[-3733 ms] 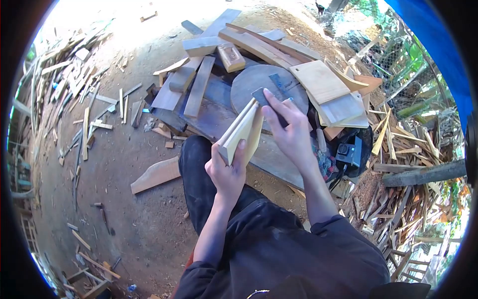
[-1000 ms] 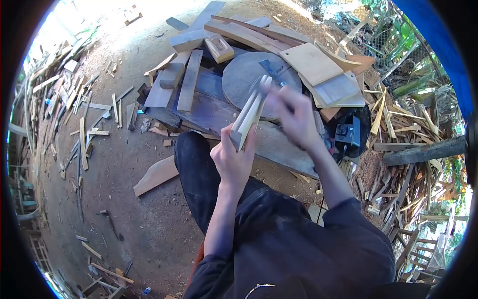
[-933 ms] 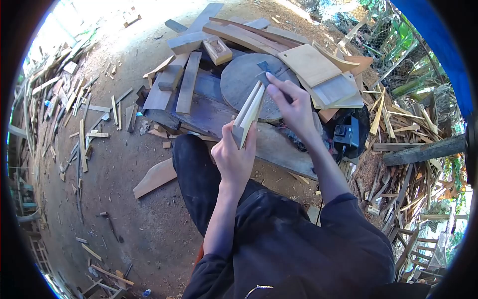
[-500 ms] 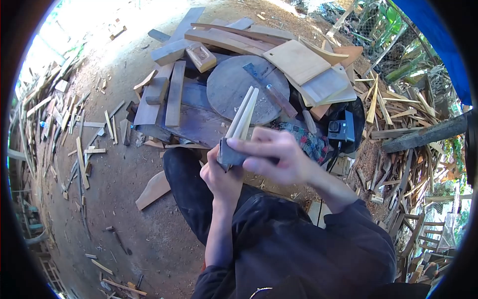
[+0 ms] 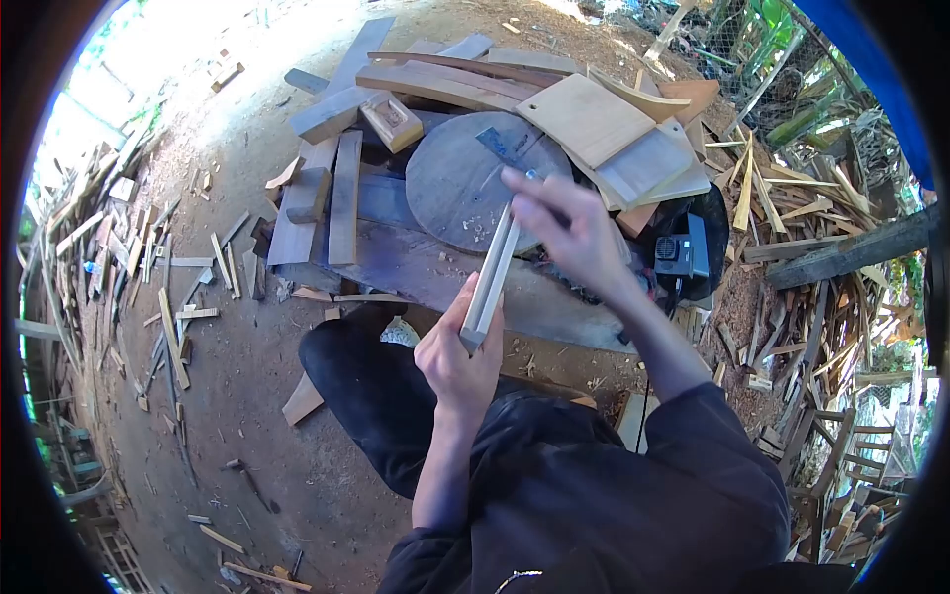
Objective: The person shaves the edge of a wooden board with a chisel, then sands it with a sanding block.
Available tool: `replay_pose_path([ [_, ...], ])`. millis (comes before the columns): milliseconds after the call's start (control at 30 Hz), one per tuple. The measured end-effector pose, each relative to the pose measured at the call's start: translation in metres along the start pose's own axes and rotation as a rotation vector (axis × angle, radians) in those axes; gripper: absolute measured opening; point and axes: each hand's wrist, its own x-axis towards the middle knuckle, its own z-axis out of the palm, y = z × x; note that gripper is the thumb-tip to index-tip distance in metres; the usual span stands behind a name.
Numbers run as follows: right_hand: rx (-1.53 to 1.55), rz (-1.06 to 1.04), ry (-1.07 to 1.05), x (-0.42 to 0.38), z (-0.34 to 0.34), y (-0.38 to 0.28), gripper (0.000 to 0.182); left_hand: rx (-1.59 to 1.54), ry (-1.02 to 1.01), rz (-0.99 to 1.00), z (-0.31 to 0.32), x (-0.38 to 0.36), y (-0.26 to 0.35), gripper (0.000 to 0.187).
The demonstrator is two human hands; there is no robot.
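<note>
My left hand (image 5: 460, 361) is closed around the near end of a pale, narrow piece of wood (image 5: 492, 277) with a groove along its length. It slants up and away from me. At its far end is my right hand (image 5: 579, 238), smeared by motion, with fingers bent. The dark grey folded sheet, apparently sandpaper, pinched there a moment earlier is now mostly hidden by the fingers. Beyond them, a flat metal blade (image 5: 505, 147) lies on a round wooden disc (image 5: 445, 183); its handle is largely covered by my right hand.
Boards and offcuts surround the disc on a low wooden bench (image 5: 396, 262). A thin board with a hole (image 5: 589, 119) tops a stack at right. Beside it sits a black boxy device (image 5: 678, 255). Scrap wood (image 5: 178, 337) litters the dirt floor at left.
My right hand has moved from the near end of the wood up to its far end, taking the grey sheet along. My left hand has shifted slightly down, and the wood's grooved face shows more.
</note>
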Motion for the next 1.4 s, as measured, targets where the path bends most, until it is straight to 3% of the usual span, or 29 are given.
replay_pose_path([
  [67, 0.064, -0.265, -0.101, -0.033, 0.011, -0.04, 0.038, 0.069, 0.039, -0.051, 0.0, 0.001, 0.0, 0.039],
  [167, 0.101, -0.354, -0.29, -0.046, 0.006, -0.057, 0.039, -0.047, 0.043, -0.098, -0.01, -0.003, -0.011, 0.036],
  [233, 0.043, -0.019, -0.077, -0.018, 0.009, -0.011, 0.041, 0.008, 0.091, -0.119, -0.002, -0.002, -0.008, 0.036],
  [333, 0.039, -0.039, 0.077, -0.003, 0.009, -0.008, 0.04, 0.035, 0.059, -0.068, 0.001, 0.002, -0.007, 0.037],
  [400, 0.061, -0.291, -0.135, -0.031, 0.01, -0.042, 0.039, 0.014, 0.004, -0.046, -0.01, -0.001, -0.01, 0.037],
  [500, 0.13, -0.401, -0.28, -0.046, 0.009, -0.049, 0.044, 0.02, 0.002, -0.041, -0.005, -0.003, -0.007, 0.037],
  [533, 0.085, -0.357, -0.153, -0.034, 0.01, -0.032, 0.045, 0.043, 0.056, -0.048, -0.002, -0.003, -0.005, 0.036],
  [567, 0.083, -0.127, -0.054, -0.022, 0.011, -0.006, 0.045, 0.043, 0.061, -0.045, -0.002, -0.001, -0.004, 0.036],
  [633, 0.134, 0.097, 0.098, -0.002, 0.008, 0.003, 0.045, 0.051, 0.053, -0.06, 0.002, 0.001, -0.003, 0.041],
  [667, 0.13, 0.083, 0.086, -0.006, 0.009, 0.002, 0.045, 0.057, 0.064, -0.057, 0.004, 0.001, -0.004, 0.039],
  [767, 0.107, -0.385, -0.199, -0.052, 0.015, -0.049, 0.045, -0.009, -0.009, -0.106, -0.01, 0.002, -0.004, 0.038],
  [833, 0.176, -0.463, -0.268, -0.053, 0.013, -0.051, 0.044, -0.078, 0.022, -0.037, -0.006, 0.005, -0.006, 0.037],
  [900, 0.114, -0.159, -0.044, -0.029, 0.016, -0.009, 0.043, 0.027, 0.06, -0.123, -0.002, 0.0, -0.004, 0.037],
  [933, 0.123, 0.019, 0.052, -0.011, 0.01, 0.0, 0.04, 0.055, 0.058, -0.053, 0.0, 0.003, -0.004, 0.038],
  [1033, 0.107, -0.177, -0.08, -0.032, 0.009, -0.025, 0.041, 0.042, 0.052, -0.03, 0.005, 0.006, -0.001, 0.035],
  [1067, 0.06, -0.396, -0.175, -0.043, 0.007, -0.044, 0.042, 0.039, 0.053, -0.026, 0.002, 0.006, -0.002, 0.035],
  [1100, 0.074, -0.273, -0.344, -0.059, -0.003, -0.067, 0.042, 0.026, 0.003, -0.004, -0.005, 0.004, -0.003, 0.036],
  [1167, 0.125, -0.32, -0.236, -0.043, 0.002, -0.034, 0.043, 0.011, -0.056, 0.012, -0.007, -0.001, -0.003, 0.038],
  [1233, 0.148, 0.031, 0.037, -0.015, 0.005, -0.001, 0.043, 0.031, 0.055, -0.038, 0.002, 0.001, -0.002, 0.037],
  [1267, 0.153, 0.042, 0.075, -0.008, 0.006, 0.007, 0.04, 0.042, 0.037, -0.038, 0.005, 0.0, -0.003, 0.038],
  [1300, 0.149, 0.033, 0.075, -0.013, 0.005, -0.004, 0.04, 0.039, 0.046, -0.034, 0.005, 0.002, -0.002, 0.038],
  [1367, 0.067, -0.3, -0.162, -0.044, 0.002, -0.048, 0.037, 0.065, 0.013, -0.029, -0.002, 0.005, -0.001, 0.034],
  [1400, 0.094, -0.369, -0.26, -0.059, 0.001, -0.066, 0.035, 0.017, -0.037, -0.001, -0.011, 0.005, -0.004, 0.033],
])
